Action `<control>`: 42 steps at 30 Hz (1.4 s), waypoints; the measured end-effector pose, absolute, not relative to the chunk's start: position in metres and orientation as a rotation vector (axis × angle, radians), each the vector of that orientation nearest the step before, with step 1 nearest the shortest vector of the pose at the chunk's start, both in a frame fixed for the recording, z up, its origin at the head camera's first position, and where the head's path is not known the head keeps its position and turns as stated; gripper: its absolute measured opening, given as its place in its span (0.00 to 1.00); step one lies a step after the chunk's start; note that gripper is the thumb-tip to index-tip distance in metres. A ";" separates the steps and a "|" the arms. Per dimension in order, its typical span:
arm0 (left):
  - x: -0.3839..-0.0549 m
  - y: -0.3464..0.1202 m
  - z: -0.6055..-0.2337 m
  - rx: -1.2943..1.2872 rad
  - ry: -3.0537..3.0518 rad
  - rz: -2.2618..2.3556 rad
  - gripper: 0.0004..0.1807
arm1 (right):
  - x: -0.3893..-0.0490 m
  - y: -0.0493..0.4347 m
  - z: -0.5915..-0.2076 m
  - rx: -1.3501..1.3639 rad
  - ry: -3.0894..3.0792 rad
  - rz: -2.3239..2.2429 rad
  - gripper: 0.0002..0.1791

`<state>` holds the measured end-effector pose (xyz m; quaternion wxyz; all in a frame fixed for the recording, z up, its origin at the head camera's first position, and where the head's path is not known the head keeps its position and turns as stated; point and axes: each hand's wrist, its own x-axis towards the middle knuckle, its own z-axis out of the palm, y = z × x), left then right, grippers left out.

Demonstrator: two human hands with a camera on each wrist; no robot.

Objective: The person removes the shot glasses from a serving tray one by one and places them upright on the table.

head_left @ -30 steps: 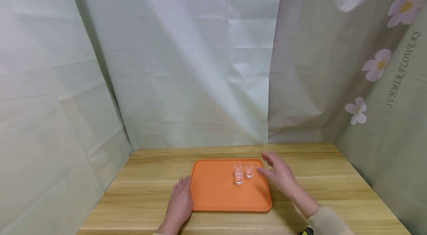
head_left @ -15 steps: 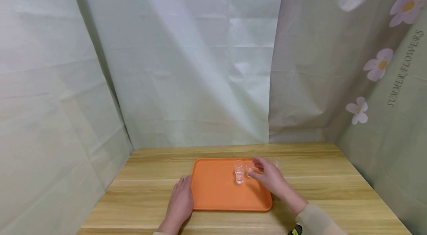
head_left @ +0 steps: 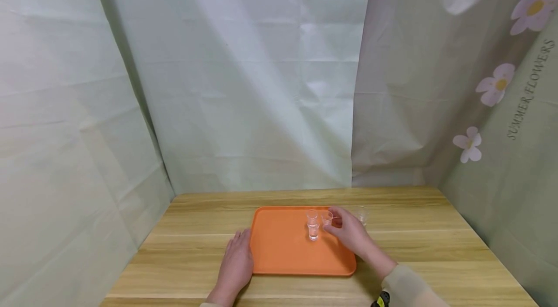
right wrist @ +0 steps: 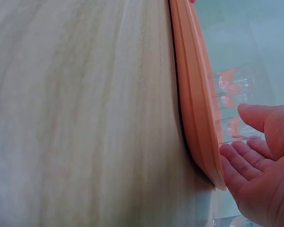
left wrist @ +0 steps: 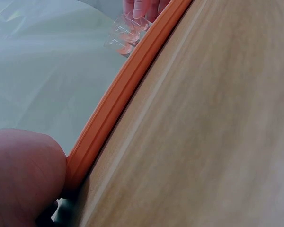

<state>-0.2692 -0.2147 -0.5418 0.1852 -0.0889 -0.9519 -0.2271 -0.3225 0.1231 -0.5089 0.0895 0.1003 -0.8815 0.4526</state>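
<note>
My left hand [head_left: 235, 261] rests flat beside the left edge of an orange tray [head_left: 283, 253], touching its rim. Three small clear shot glasses stand at the tray's right rear: one glass [head_left: 312, 216] at the back, another [head_left: 313, 233] in front of it, and a third glass [head_left: 327, 217] to their right. Thumb and fingers of my right hand [head_left: 350, 234] reach round this third glass and appear to pinch it. In the right wrist view, the right hand [right wrist: 265, 161] has the glass [right wrist: 239, 127] between thumb and fingers.
Another clear glass [head_left: 362, 215] stands on the wooden table [head_left: 418, 249], off the tray, behind my right hand. Pale sheets [head_left: 240, 103] surround the table at the back and both sides.
My right hand has moved left over the tray's right edge, and its thumb and fingers have come round the rightmost glass. The glass behind the hand has come into view. My left hand has stayed put.
</note>
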 end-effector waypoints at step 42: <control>-0.268 -0.215 -0.542 -0.252 -2.660 -0.671 0.23 | -0.319 0.125 -0.512 0.249 -2.576 1.338 0.13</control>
